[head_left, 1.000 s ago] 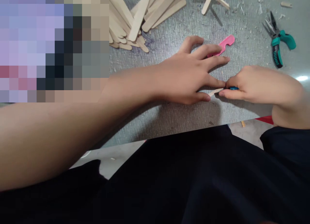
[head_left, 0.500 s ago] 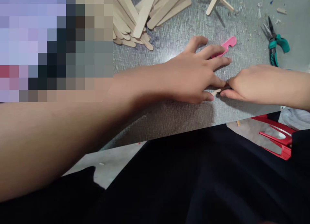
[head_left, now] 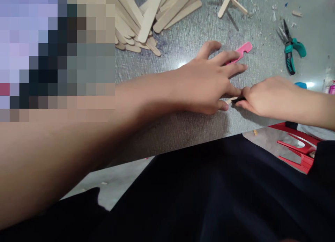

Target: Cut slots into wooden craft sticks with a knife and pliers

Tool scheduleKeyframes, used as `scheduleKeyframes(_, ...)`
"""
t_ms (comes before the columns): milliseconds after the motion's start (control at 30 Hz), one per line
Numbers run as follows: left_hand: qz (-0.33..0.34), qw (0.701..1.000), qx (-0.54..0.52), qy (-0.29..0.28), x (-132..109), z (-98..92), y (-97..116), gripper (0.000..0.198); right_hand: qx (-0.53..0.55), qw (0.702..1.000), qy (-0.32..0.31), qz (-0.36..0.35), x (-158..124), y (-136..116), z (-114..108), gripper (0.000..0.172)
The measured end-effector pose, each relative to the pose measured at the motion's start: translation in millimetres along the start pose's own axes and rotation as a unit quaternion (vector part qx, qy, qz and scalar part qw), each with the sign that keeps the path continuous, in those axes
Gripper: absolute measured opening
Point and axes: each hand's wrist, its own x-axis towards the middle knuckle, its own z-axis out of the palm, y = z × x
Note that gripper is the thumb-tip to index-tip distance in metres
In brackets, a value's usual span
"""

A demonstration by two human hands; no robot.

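A small pale piece of wooden craft stick (head_left: 229, 100) lies at the table's front, between the thumb and forefinger of my left hand (head_left: 211, 78), which hold it down. The other fingers of that hand are spread over the table. My right hand (head_left: 264, 95) is closed on a thin black blade (head_left: 238, 100), whose tip touches the stick piece. Most of the blade is hidden in the fist. Partly under my left fingers lies a pink plastic handle (head_left: 244, 50), notched near its end.
A pile of craft sticks (head_left: 170, 15) lies at the back left. Crossed sticks (head_left: 231, 1) stand beyond my hands. Teal-handled pliers (head_left: 290, 53) rest at the right amid wood scraps. A red plastic stool (head_left: 300, 147) shows below the table edge.
The view has shifted slightly, so the table things appear a little further left. My right hand has tilted a bit, showing more of the black blade. My left hand keeps its hold.
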Motion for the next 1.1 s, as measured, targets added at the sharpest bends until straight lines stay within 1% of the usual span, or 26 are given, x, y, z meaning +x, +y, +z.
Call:
scheduleKeyframes(100,-0.001,1.000,-0.002,-0.003,-0.6,-0.6,0.6,0.064,-0.034,0.999,-0.024,0.024,-4.9,-1.8,10.9,0.063)
scheduleKeyframes(300,0.006,1.000,-0.006,-0.013,-3.7,-4.5,1.4,0.068,-0.043,0.997,0.005,0.058,-15.1,-15.0,24.2,0.066)
scheduleKeyframes(400,0.007,1.000,-0.009,-0.012,-4.4,-5.6,1.5,0.066,-0.045,0.996,0.021,0.070,-18.6,-21.4,30.1,0.067)
scheduleKeyframes(467,0.005,1.000,-0.009,-0.009,-4.4,-6.1,1.9,0.063,-0.040,0.995,0.036,0.078,-19.6,-24.4,35.2,0.068)
scheduleKeyframes(567,0.004,1.000,-0.015,-0.011,-3.8,-6.9,2.8,0.060,-0.031,0.994,0.040,0.098,-19.9,-27.8,42.8,0.069)
scheduleKeyframes(767,0.009,1.000,-0.016,-0.019,-3.5,-8.6,3.5,0.063,-0.006,0.990,0.055,0.128,-20.6,-38.4,50.5,0.066)
scheduleKeyframes(933,0.011,1.000,0.003,-0.027,-3.6,-9.6,3.5,0.062,0.012,0.981,0.078,0.175,-22.0,-52.9,56.8,0.062)
scheduleKeyframes(1033,0.000,1.000,-0.006,-0.028,-2.2,-7.6,3.1,0.060,0.031,0.975,0.084,0.202,-22.6,-60.9,62.4,0.062)
scheduleKeyframes(1100,-0.009,1.000,0.010,-0.028,-1.1,-5.6,3.3,0.059,0.037,0.969,0.085,0.228,-22.5,-65.7,65.2,0.063)
